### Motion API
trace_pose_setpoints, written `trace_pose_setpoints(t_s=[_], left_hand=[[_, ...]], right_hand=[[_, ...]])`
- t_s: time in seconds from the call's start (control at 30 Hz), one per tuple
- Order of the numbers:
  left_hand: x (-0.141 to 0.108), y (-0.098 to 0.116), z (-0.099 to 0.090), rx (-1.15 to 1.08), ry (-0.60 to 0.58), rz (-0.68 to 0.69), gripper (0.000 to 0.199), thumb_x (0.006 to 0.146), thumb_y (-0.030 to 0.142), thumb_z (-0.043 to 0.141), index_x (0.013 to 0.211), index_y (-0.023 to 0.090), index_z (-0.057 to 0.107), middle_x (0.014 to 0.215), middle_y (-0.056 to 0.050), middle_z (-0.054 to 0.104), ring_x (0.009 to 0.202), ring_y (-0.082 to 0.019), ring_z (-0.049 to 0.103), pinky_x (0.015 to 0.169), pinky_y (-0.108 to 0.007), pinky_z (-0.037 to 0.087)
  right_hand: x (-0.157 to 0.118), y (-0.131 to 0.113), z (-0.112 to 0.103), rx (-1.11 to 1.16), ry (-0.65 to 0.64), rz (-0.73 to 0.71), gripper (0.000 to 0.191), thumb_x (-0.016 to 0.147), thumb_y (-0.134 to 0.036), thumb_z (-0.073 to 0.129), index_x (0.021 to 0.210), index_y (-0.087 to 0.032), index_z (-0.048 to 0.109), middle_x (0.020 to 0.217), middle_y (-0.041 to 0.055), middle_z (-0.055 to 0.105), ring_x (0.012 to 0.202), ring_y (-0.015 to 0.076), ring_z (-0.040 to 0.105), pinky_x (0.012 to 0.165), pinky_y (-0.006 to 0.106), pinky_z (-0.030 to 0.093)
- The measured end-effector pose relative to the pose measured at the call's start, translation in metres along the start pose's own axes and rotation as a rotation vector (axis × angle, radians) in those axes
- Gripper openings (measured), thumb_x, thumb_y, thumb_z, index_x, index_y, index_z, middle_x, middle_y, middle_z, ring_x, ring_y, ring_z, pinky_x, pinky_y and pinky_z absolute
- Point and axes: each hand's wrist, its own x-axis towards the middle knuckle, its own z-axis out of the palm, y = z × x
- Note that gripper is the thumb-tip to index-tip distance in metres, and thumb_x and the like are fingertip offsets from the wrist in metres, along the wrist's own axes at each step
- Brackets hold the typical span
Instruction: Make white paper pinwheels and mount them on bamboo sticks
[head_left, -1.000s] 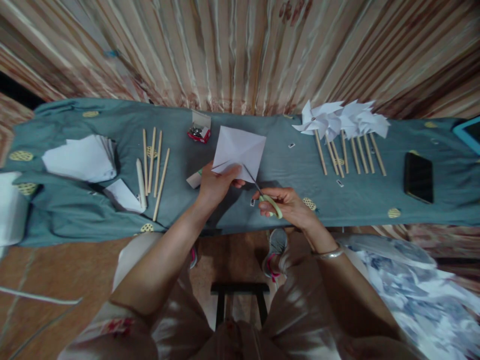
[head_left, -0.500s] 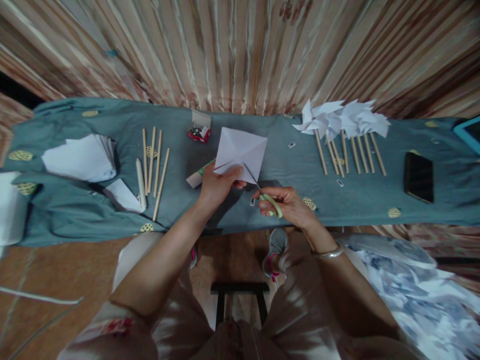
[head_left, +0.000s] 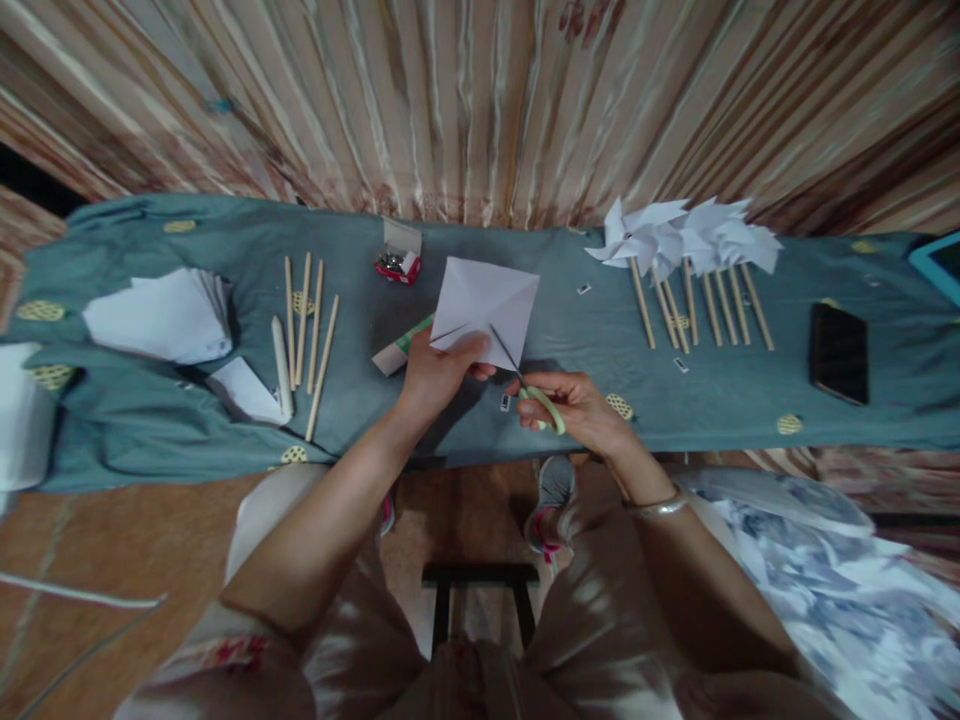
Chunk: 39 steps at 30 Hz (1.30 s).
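A white square paper (head_left: 491,297) with crease lines and a slit at its lower left is pinched in my left hand (head_left: 442,375), thumb on top. My right hand (head_left: 566,405) holds scissors with light green handles (head_left: 541,405). Their dark blades lie at the paper's lower right corner, pointing toward its middle. Behind my left hand lies a partly covered box (head_left: 394,355). A small red and white box (head_left: 399,255) stands open behind it with metal pieces inside.
Wooden sticks (head_left: 301,320) and stacked white paper (head_left: 161,318) lie left on the green cloth (head_left: 360,400). Paper pinwheels on sticks (head_left: 697,240) and a black phone (head_left: 838,353) lie right. A bag of white pieces (head_left: 825,590) is at the lower right.
The paper has shifted very slightly to the right and toward me, along with my left hand. My right hand and the scissors have hardly moved.
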Motion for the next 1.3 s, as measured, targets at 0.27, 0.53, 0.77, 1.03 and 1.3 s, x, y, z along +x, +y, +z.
trace_pose_setpoints(t_s=[0.27, 0.53, 0.77, 1.03, 1.3], left_hand=[[0.0006, -0.0011, -0.001, 0.008, -0.009, 0.01, 0.017, 0.066, 0.026, 0.074, 0.072, 0.016, 0.062, 0.058, -0.001, 0.066, 0.044, -0.013, 0.059, 0.044, -0.023, 0.05], [-0.0004, 0.001, 0.0004, 0.016, -0.005, -0.009, 0.014, 0.066, 0.023, 0.072, 0.071, 0.016, 0.061, 0.059, -0.002, 0.067, 0.044, -0.012, 0.059, 0.044, -0.023, 0.05], [-0.0002, 0.0007, -0.0004, 0.031, -0.022, -0.02, 0.016, 0.065, 0.025, 0.073, 0.071, 0.016, 0.061, 0.059, -0.001, 0.066, 0.044, -0.011, 0.057, 0.044, -0.022, 0.05], [-0.0009, 0.0008, 0.0, 0.003, -0.038, 0.008, 0.015, 0.065, 0.025, 0.073, 0.069, 0.016, 0.061, 0.056, -0.001, 0.064, 0.044, -0.012, 0.057, 0.043, -0.023, 0.05], [-0.0021, 0.0027, 0.001, 0.008, -0.023, -0.007, 0.013, 0.066, 0.023, 0.072, 0.07, 0.017, 0.061, 0.058, 0.0, 0.065, 0.045, -0.011, 0.057, 0.044, -0.022, 0.049]], right_hand=[[0.0016, 0.0022, -0.0006, -0.002, 0.001, -0.018, 0.044, 0.054, -0.048, 0.091, 0.082, -0.019, 0.075, 0.06, -0.0045, 0.065, 0.05, 0.0064, 0.055, 0.049, 0.019, 0.048], [0.0005, 0.0013, 0.0006, 0.018, 0.014, -0.001, 0.045, 0.052, -0.048, 0.091, 0.082, -0.019, 0.075, 0.058, -0.0052, 0.064, 0.051, 0.0068, 0.056, 0.05, 0.019, 0.049], [0.0008, -0.0004, 0.0009, 0.0, 0.005, -0.013, 0.043, 0.053, -0.048, 0.091, 0.08, -0.019, 0.075, 0.057, -0.0051, 0.063, 0.049, 0.0058, 0.053, 0.048, 0.019, 0.047], [0.001, 0.0019, -0.0003, -0.018, 0.01, -0.016, 0.043, 0.055, -0.048, 0.09, 0.082, -0.019, 0.074, 0.057, -0.0051, 0.062, 0.05, 0.0067, 0.054, 0.05, 0.02, 0.048], [0.0016, 0.0027, -0.0001, -0.027, 0.026, -0.031, 0.044, 0.054, -0.049, 0.09, 0.081, -0.018, 0.074, 0.058, -0.0044, 0.064, 0.049, 0.0068, 0.055, 0.048, 0.02, 0.047]])
